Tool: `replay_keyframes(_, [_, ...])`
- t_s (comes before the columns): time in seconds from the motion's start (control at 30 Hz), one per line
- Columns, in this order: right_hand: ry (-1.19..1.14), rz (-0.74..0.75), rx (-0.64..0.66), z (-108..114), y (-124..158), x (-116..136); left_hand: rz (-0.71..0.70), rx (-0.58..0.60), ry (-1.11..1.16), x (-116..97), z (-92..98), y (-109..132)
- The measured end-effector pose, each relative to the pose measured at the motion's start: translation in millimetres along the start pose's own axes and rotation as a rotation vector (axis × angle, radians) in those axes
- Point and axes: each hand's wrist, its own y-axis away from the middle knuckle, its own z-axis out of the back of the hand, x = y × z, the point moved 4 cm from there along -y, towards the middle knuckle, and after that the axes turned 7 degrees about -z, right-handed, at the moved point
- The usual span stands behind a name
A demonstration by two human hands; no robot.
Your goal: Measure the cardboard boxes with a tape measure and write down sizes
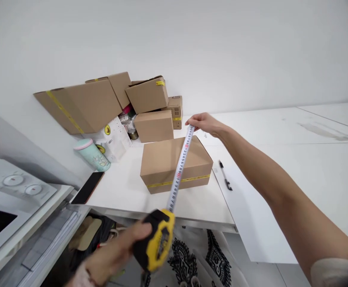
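My left hand [132, 239] is wrapped round the case of a yellow and black tape measure [159, 241], low in front of the table edge. From the case the white blade [178, 171] runs up and away, marked with black and red numbers. The fingers of my right hand [203, 121] pinch the blade's far end, above the back of a closed cardboard box [162, 159]. Yellow tape runs along the box's near side. The blade passes over the box top; whether it touches the cardboard I cannot tell.
Behind stand several more cardboard boxes [154, 126], with a mint tumbler [93, 155] and a white carton [116, 139] to the left. A pen [225, 175] lies on a white sheet [251, 207] right of the box. A microwave [9, 187] is at far left.
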Motion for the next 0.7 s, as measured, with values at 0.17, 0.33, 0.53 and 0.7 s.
replay_keyframes(0.17, [0.075, -0.021, 0.239, -43, -33, -26, -0.116, 0.167, 0.254, 56, -75.0, -34])
replay_keyframes(0.33, [0.071, -0.158, 0.106, -49, -36, -31, -0.113, 0.223, 0.211, 14, -125.8, -56])
replay_keyframes(0.53, [0.161, -0.225, 0.11, -51, -29, -37, -0.065, 0.223, 0.277, -1, -132.3, -47])
replay_keyframes(0.7, [0.155, -0.221, 0.218, -51, -40, -57, -0.159, 0.21, 0.445, 4, -143.0, -38])
